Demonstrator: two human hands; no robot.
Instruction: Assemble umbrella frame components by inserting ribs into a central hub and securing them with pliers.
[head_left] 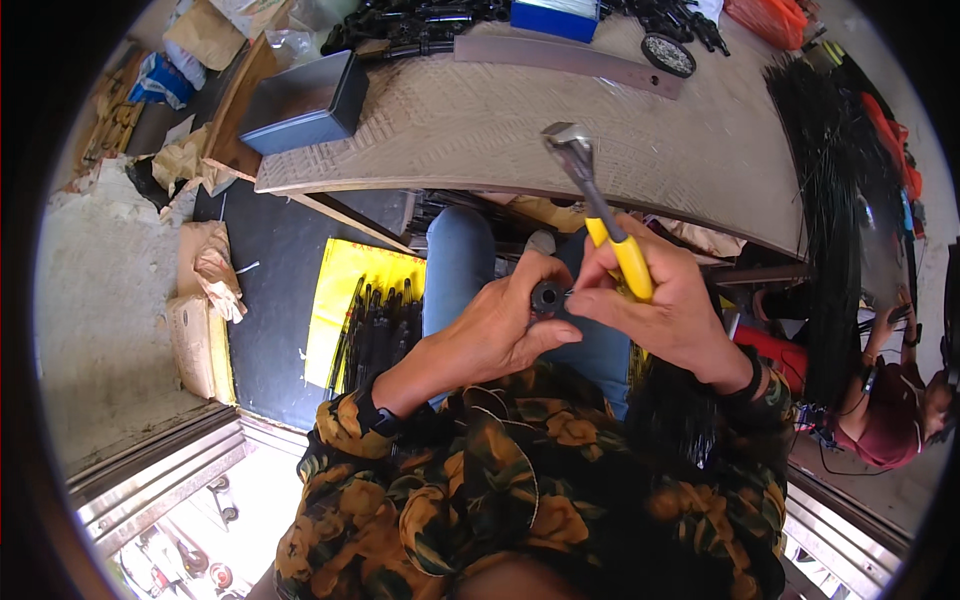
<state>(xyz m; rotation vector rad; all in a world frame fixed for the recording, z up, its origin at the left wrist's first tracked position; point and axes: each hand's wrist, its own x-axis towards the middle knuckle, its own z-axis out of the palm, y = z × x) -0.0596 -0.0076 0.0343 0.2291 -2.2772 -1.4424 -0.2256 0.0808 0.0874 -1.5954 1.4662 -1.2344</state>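
My left hand [500,325] is closed around a small black round part [547,298] held over my lap. My right hand [660,300] grips a hammer by its yellow handle [628,258], the metal head [567,138] pointing up and away over the table edge. The right fingertips also pinch something tiny next to the black part; what it is I cannot tell. Both hands meet just in front of the curved woven-topped table [480,130].
A dark metal box [305,100] sits on the table's left end, a metal strip [570,58] and black parts at the back. Black rods [375,320] lie on a yellow sheet on the floor at left. Another person [900,400] sits at right beside bundled black wires [830,200].
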